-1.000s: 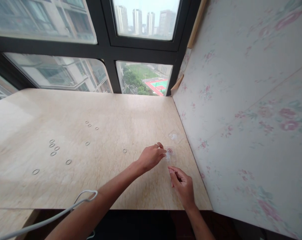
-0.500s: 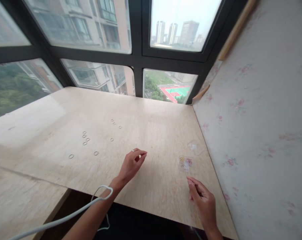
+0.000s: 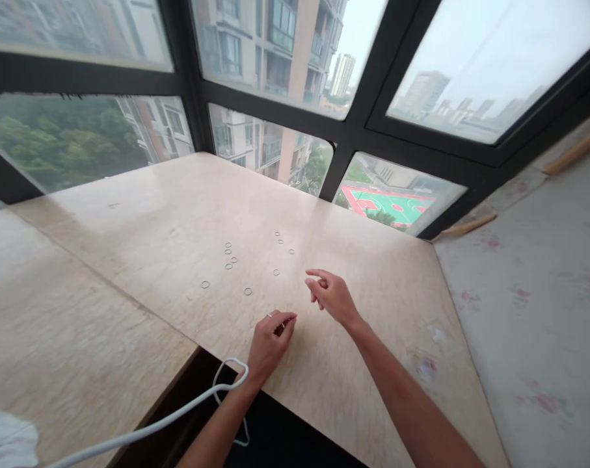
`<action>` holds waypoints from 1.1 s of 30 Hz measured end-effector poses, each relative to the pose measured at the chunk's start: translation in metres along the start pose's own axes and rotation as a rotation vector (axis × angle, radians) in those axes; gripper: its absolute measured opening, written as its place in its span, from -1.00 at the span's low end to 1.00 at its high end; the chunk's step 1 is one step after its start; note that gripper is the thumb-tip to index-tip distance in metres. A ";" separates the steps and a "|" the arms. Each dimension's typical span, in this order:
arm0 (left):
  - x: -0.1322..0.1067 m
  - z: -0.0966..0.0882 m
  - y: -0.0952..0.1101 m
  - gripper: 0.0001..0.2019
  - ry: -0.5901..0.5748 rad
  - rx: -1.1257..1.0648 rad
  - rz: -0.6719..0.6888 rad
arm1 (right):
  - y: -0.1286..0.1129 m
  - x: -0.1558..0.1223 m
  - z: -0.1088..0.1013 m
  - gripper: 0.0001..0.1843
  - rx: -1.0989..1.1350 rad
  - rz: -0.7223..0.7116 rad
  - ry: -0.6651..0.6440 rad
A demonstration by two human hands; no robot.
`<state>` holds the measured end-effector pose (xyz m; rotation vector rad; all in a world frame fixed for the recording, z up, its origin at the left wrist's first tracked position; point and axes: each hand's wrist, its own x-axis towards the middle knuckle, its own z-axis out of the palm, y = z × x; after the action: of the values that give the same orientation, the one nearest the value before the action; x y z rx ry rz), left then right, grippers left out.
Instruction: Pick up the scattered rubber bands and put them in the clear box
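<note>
Several small metal rings (image 3: 227, 251) lie scattered on the beige marble-patterned table (image 3: 143, 221). My left hand (image 3: 271, 339) rests low near the table's front edge. Its thumb and forefinger are pinched together, and whatever sits between them is too small to make out. It wears a ring on one finger. My right hand (image 3: 331, 296) hovers just beyond it, fingers loosely curled and apart, holding nothing. The nearest loose ring (image 3: 276, 272) lies a little to its left.
Two small clear plastic packets (image 3: 423, 365) lie on the table by the floral-papered wall (image 3: 543, 292) on the right. A white cable (image 3: 187, 406) loops over my left wrist. A white cloth (image 3: 4, 442) shows at the bottom left. Dark-framed windows (image 3: 353, 130) stand behind the table.
The view swung left. Both hands left the clear packet by the wall. My left hand closed over the nearest lone ring, which no longer shows on the table. My right hand came up beside it.
</note>
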<state>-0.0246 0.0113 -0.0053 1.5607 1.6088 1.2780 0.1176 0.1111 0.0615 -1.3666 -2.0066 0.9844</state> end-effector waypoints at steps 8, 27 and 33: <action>0.001 0.002 -0.009 -0.83 0.024 -0.095 -0.020 | -0.003 0.122 0.040 -0.63 -0.842 0.007 -0.238; 0.001 0.001 -0.006 -0.85 0.012 -0.064 -0.027 | -0.011 0.074 0.028 -0.70 -0.809 -0.045 -0.100; 0.003 -0.001 -0.004 -0.84 0.018 -0.062 -0.027 | -0.012 0.015 -0.011 -0.75 0.319 0.131 -0.111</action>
<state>-0.0275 0.0143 -0.0081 1.4889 1.5810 1.3188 0.1133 0.1255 0.0778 -1.3017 -1.7571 1.4002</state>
